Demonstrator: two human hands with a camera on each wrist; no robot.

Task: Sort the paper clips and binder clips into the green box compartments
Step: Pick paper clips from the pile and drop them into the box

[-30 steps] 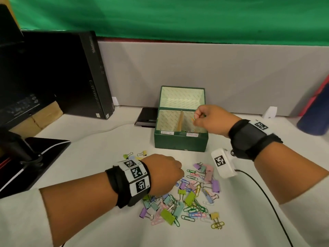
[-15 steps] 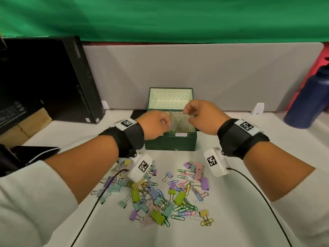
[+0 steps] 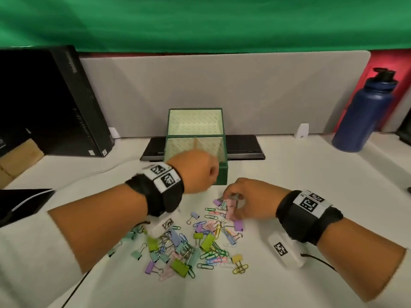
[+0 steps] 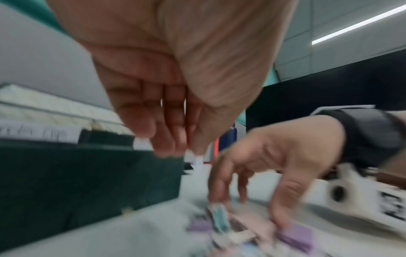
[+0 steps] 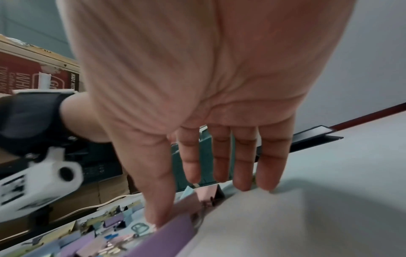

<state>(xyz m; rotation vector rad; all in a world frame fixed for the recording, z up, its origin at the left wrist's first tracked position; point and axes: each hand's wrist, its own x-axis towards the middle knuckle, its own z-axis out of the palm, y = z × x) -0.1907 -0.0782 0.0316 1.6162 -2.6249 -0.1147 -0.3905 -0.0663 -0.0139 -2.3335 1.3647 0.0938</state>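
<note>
- Head view: green box (image 3: 223,174) sits open behind the pile, so my drops are short.
- My left hand (image 3: 195,172) hovers at its front, fingers bunched; anything held, I cannot tell.
- My right hand (image 3: 246,200) reaches down, fingers extended, touching a pink binder clip (image 3: 230,207).
- Box's white label (image 4: 39,133) blurs; perhaps "clip".

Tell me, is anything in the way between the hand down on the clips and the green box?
Nothing on the table blocks it. The right hand is at the far edge of the clips, and bare table lies between it and the green box. Only the left hand hangs in front of the box's open top, so that could crowd the drop.
</note>
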